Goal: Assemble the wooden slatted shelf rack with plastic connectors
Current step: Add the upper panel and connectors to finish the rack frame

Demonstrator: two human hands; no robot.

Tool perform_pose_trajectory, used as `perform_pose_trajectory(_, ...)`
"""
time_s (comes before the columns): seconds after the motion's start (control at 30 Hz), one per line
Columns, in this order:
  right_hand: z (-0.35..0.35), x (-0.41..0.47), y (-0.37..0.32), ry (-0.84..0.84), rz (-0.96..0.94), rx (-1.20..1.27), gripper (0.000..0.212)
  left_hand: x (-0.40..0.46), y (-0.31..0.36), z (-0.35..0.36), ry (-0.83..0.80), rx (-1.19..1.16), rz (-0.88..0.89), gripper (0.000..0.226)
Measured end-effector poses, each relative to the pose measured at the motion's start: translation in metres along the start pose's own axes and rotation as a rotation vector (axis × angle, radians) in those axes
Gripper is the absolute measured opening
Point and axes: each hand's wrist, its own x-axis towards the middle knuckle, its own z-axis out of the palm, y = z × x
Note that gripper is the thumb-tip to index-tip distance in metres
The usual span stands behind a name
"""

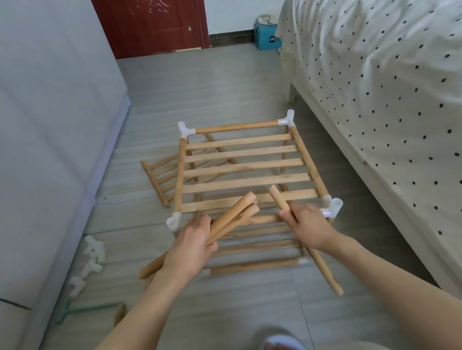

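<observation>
Rack, half built, stands on the floor just beyond both hands. Left hand grips a bundle of dowels; right hand grips a single dowel. Likely next: seating it upright in the near-right connector.

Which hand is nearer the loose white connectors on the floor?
Left. The left hand, gripping dowels, is just right of the connectors; the right hand is farther right, across the rack.

2 hands, 4 dowels, 4 loose connectors.
</observation>
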Motion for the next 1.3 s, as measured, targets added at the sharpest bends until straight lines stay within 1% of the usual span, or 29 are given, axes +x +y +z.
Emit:
perform_pose_trajectory(0.1,0.006,-0.006,-0.002,-0.020,0.016,-0.014,0.025,-0.012,0.000,0.000,0.019,-0.050,-0.036,0.025)
perform_pose_trajectory(0.23,0.010,-0.032,-0.007,0.004,0.056,0.131,0.029,-0.042,0.000,0.001,0.017,-0.185,-0.122,0.024)
perform_pose_trajectory(0.37,0.008,-0.061,-0.014,-0.084,0.067,0.131,0.030,-0.070,-0.003,-0.002,0.019,-0.222,-0.153,0.025)
perform_pose_trajectory(0.43,-0.002,-0.068,-0.022,-0.089,0.072,0.224,0.032,-0.077,-0.003,-0.012,0.051,-0.284,-0.190,0.022)
perform_pose_trajectory(0.47,-0.010,-0.069,-0.026,-0.054,0.065,0.301,0.033,-0.079,-0.002,-0.017,0.082,-0.356,-0.199,0.021)
perform_pose_trajectory(0.53,-0.030,-0.071,-0.035,0.071,0.046,0.468,0.031,-0.082,0.001,-0.031,0.180,-0.541,-0.195,0.020)
perform_pose_trajectory(0.6,-0.052,-0.071,-0.041,0.240,0.053,0.647,0.025,-0.082,0.007,-0.049,0.330,-0.712,-0.216,0.019)
perform_pose_trajectory(0.67,-0.076,-0.072,-0.041,0.429,0.062,0.801,0.027,-0.081,0.014,-0.067,0.462,-0.943,-0.258,0.022)
perform_pose_trajectory(0.73,-0.097,-0.073,-0.041,0.578,0.062,0.898,0.028,-0.080,0.020,-0.081,0.563,-1.152,-0.281,0.029)
perform_pose_trajectory(0.83,-0.114,-0.073,-0.036,0.712,0.065,0.926,0.024,-0.082,0.020,-0.091,0.630,-1.275,-0.280,0.029)
perform_pose_trajectory(1.07,-0.119,-0.072,-0.026,0.871,0.062,0.914,0.024,-0.086,0.012,-0.096,0.647,-1.392,-0.324,0.031)
perform_pose_trajectory(1.23,-0.114,-0.074,-0.019,0.854,0.074,0.873,0.024,-0.088,0.010,-0.092,0.659,-1.416,-0.340,0.033)
perform_pose_trajectory(1.3,-0.112,-0.075,-0.020,0.804,0.035,0.836,0.023,-0.088,0.009,-0.090,0.663,-1.413,-0.344,0.033)
